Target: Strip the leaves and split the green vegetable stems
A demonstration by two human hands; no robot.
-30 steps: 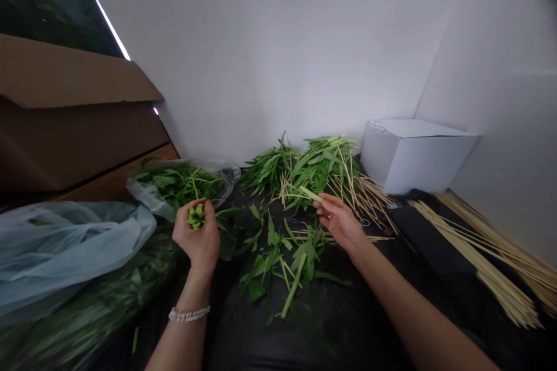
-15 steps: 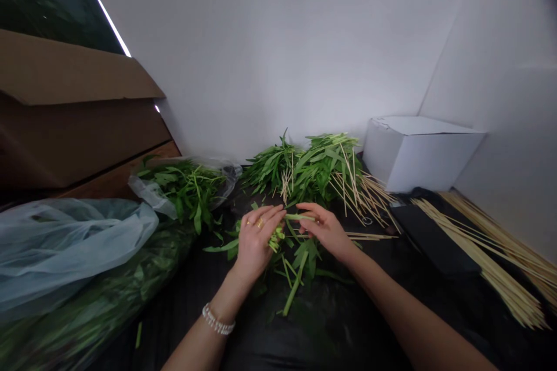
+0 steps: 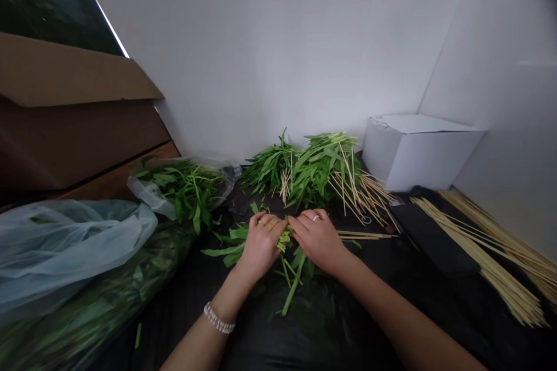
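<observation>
My left hand (image 3: 263, 240), viewed from the head camera, is closed round a bunch (image 3: 284, 239) of green stems, cut ends showing beside the fingertips. My right hand (image 3: 319, 242) is curled in against the left; whether it grips anything I cannot tell, its fingertips being hidden. The bunch lies mid-view, low over the black sheet (image 3: 261, 348). Just below the hands are loose stems (image 3: 296, 287); to the right, thin sticks (image 3: 369, 236). Behind stands a leafy pile (image 3: 319, 168); at left, an open bag (image 3: 159, 202) of greens.

Risks, in my judgement: a slackened left grip could let stems slip out among the loose ones; too hard a pinch or twist where the hands meet could bruise or snap them.

Compared with one second earlier, when my hands stood well apart and the right held a pale stem in plain view, they now meet.
</observation>
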